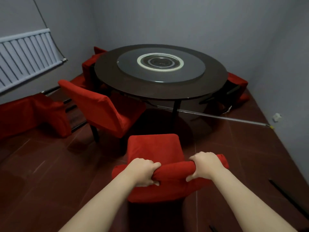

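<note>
A red fabric-covered chair (155, 148) stands directly in front of me, its seat facing the round dark table (107, 77). My left hand (142, 172) grips the left part of the chair's backrest top, fingers curled over the cloth. My right hand (204, 165) grips the right part of the same backrest top. The chair stands a little short of the table's near edge.
A grey turntable (189, 76) with a ringed centre lies on the table. More red chairs (103, 108) stand at the left, the back and the right (238, 84). A red covered bench (25, 114) and a white radiator (28, 54) line the left wall. A metal rod (217, 117) crosses the dark red floor.
</note>
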### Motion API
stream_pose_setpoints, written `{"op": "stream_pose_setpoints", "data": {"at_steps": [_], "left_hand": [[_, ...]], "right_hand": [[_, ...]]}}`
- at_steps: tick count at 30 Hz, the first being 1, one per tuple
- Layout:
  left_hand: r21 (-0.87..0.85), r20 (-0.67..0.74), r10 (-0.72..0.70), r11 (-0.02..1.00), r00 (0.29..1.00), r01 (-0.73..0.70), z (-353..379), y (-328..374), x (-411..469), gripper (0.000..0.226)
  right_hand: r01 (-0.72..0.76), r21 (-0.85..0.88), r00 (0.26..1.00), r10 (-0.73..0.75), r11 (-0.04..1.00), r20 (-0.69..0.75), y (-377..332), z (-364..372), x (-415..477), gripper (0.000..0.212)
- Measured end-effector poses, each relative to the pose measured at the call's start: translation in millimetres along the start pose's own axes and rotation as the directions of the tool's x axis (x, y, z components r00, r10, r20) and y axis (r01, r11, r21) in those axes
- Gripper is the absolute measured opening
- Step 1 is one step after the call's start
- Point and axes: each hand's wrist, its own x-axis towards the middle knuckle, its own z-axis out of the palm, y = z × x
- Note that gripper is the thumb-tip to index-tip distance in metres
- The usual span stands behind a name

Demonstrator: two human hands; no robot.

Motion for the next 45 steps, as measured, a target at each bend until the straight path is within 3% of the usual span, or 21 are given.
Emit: {"op": "stream_pose_setpoints", "data": {"at_steps": [7, 12, 15, 20, 23, 28, 31, 39, 45], "left_hand": [[0.057, -0.066, -0.063, 0.996, 0.996, 0.067, -51.4, -45.1, 41.1, 0.057], [0.092, -0.229, -0.194, 0.971, 0.954, 0.220, -87.8, -86.2, 81.5, 0.088], [0.054, -0.283, -0.309, 0.940, 0.908, 0.337, -105.4, -110.0, 103.4, 0.096], [-0.008, -0.281, -0.465, 0.876, 0.840, 0.482, -123.4, -145.3, 150.1, 0.100], [-0.040, -0.284, -0.484, 0.869, 0.828, 0.494, -128.4, -165.7, 171.6, 0.099], [-0.011, -0.219, -0.505, 0.857, 0.835, 0.516, -148.5, -190.2, 199.9, 0.087], [0.025, -0.228, -0.494, 0.858, 0.839, 0.513, -156.3, -208.9, 218.9, 0.084], [0.066, -0.215, -0.431, 0.889, 0.876, 0.453, -171.1, -265.7, 267.4, 0.092], [0.047, -0.154, -0.362, 0.927, 0.920, 0.372, -182.8, -308.9, 298.7, 0.081]], "right_hand": [[-0.040, 0.062, 0.988, 0.049, 0.997, -0.149, 8.4, -50.3, 44.6, 0.099], [0.006, 0.086, 0.933, 0.025, 0.996, -0.360, 21.3, -78.4, 91.5, 0.106], [0.047, 0.141, 0.946, 0.001, 0.989, -0.325, 30.3, -101.0, 127.2, 0.092], [0.094, 0.080, 0.980, -0.078, 0.992, -0.182, 56.4, -151.0, 199.0, 0.079], [0.129, 0.077, 0.986, -0.120, 0.989, -0.112, 71.7, -171.4, 234.2, 0.080], [0.179, 0.067, 0.941, -0.151, 0.981, -0.302, 84.0, -175.4, 273.4, 0.076], [0.187, 0.066, 0.929, -0.154, 0.980, -0.336, 87.7, -185.2, 297.9, 0.084], [0.107, 0.152, 0.955, -0.060, 0.983, -0.289, 90.7, -212.6, 344.1, 0.070], [0.050, 0.156, 0.917, 0.016, 0.987, -0.398, 82.0, -210.9, 369.0, 0.086]]}}
